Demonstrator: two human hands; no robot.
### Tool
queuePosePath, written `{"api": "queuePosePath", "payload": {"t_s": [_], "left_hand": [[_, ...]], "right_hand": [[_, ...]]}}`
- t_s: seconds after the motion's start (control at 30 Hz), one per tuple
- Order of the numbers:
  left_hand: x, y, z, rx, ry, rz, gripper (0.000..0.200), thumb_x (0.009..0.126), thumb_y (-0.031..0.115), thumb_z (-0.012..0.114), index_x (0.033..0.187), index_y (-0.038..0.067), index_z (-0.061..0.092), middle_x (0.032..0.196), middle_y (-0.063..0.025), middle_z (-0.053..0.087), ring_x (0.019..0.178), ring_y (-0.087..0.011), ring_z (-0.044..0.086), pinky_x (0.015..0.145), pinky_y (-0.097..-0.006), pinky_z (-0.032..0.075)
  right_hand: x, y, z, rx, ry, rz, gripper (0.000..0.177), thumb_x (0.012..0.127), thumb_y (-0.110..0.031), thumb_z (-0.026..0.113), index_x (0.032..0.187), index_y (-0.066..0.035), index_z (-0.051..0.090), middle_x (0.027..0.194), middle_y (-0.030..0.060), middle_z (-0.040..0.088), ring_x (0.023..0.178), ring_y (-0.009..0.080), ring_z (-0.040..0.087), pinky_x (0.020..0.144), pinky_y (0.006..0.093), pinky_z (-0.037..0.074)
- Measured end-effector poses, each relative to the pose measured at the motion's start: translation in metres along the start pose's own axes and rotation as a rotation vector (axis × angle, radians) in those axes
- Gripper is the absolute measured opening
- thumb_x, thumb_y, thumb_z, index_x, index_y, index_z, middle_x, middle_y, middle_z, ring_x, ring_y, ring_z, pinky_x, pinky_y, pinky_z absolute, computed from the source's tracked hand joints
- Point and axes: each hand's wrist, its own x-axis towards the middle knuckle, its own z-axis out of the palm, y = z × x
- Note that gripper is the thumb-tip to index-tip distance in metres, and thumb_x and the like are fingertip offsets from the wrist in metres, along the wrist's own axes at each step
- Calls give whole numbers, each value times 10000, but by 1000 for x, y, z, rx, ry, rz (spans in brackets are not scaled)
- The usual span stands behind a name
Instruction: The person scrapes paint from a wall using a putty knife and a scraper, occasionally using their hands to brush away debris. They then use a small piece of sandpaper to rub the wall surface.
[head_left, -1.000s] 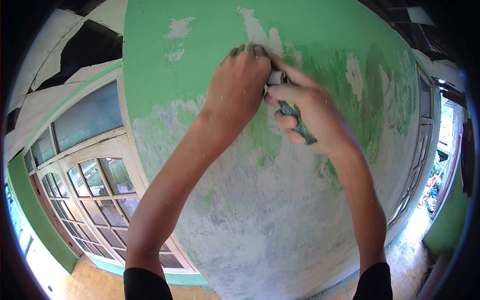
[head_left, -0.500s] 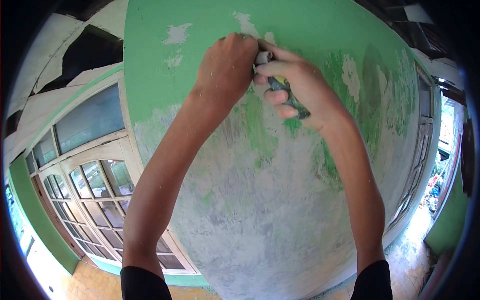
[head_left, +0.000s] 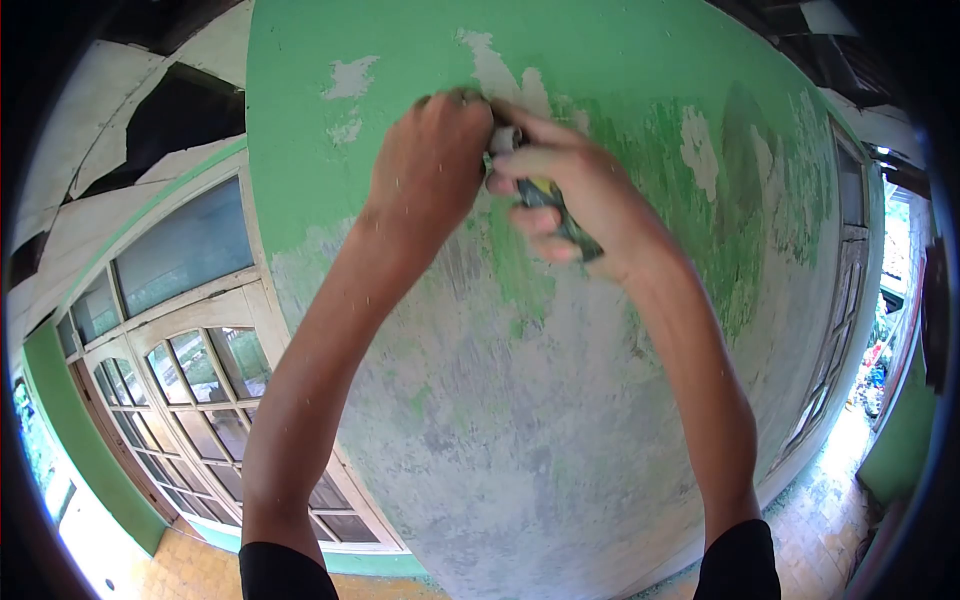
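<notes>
Both hands are up against a green wall (head_left: 440, 390) whose paint is scraped off over its lower part. My right hand (head_left: 575, 195) is wrapped round the dark and yellow handle of a scraper (head_left: 562, 212), tilted with its metal neck toward the upper left. Beside that neck my left hand (head_left: 435, 150) is closed in a fist, back of the hand toward me; its fingertips and what they grip are hidden. The blade of the scraper cannot be seen behind the hands. Pale bare patches show in the paint just above the hands.
A white-framed glass door (head_left: 200, 400) stands at the left, with window panes (head_left: 185, 240) above it. Broken ceiling panels (head_left: 100, 95) are at the upper left. A tiled floor (head_left: 815, 500) and a bright opening are at the right.
Both hands and the scraper have moved down and slightly left along the wall. More of the pale patch above them now shows.
</notes>
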Motion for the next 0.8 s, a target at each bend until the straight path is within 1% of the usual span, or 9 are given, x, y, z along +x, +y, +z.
{"api": "queuePosePath", "payload": {"t_s": [0.07,0.17,0.5,0.53,0.6,0.63,0.7,0.73,0.8], "left_hand": [[10,-1,-6,9,-114,-83,122,783,-47,681,902,-29,665,983,-204,689,961,-371,701,783,-423,603],[-13,8,1,51,33,14,117,777,-52,686,889,-23,668,974,-201,690,951,-373,701,782,-421,605],[-8,7,2,111,79,66,104,773,-43,696,871,-14,673,938,-192,692,927,-364,707,774,-411,606],[0,8,-5,90,7,24,109,767,-47,699,869,-13,680,934,-192,692,919,-364,709,772,-408,607],[3,8,-8,70,-71,-22,115,761,-52,702,867,-12,686,930,-193,693,912,-364,711,771,-405,608],[-1,7,-5,73,-30,-1,111,755,-54,703,856,-12,690,932,-194,693,907,-363,713,771,-402,609],[-8,8,2,72,4,20,107,749,-57,705,845,-11,694,933,-195,694,902,-361,716,771,-400,609],[-9,9,4,113,74,66,94,751,-52,704,835,-10,694,931,-193,693,905,-355,717,766,-400,610],[-5,5,4,157,143,108,82,754,-48,703,825,-8,695,928,-191,693,908,-350,719,761,-399,611]], "right_hand": [[0,4,4,3,9,-10,686,944,-108,549,1606,-160,376,916,3,528,555,34,432,390,205,322],[-17,9,7,6,20,11,680,947,-108,542,1605,-161,376,909,2,523,555,31,431,389,201,322],[-13,17,-5,106,-33,2,700,959,-115,556,1620,-150,330,881,-2,523,528,27,412,356,209,291],[-9,14,-9,106,-31,-2,700,959,-115,556,1620,-150,330,881,-2,523,528,27,412,356,209,291],[2,7,-18,205,-110,25,422,952,-105,540,1370,-161,530,862,-13,496,577,45,434,411,223,305],[-1,11,-14,208,-111,24,422,952,-105,540,1370,-161,530,862,-13,496,577,45,434,411,223,305],[-12,23,-1,148,-4,2,693,967,-113,548,1621,-152,324,873,-8,514,518,20,397,343,183,275],[-11,22,-4,148,-4,-3,693,967,-113,548,1621,-152,324,873,-8,514,518,20,397,343,183,275],[-5,21,-12,183,-82,-38,422,958,-104,543,1378,-142,532,874,-8,512,565,38,429,408,209,302]]}}
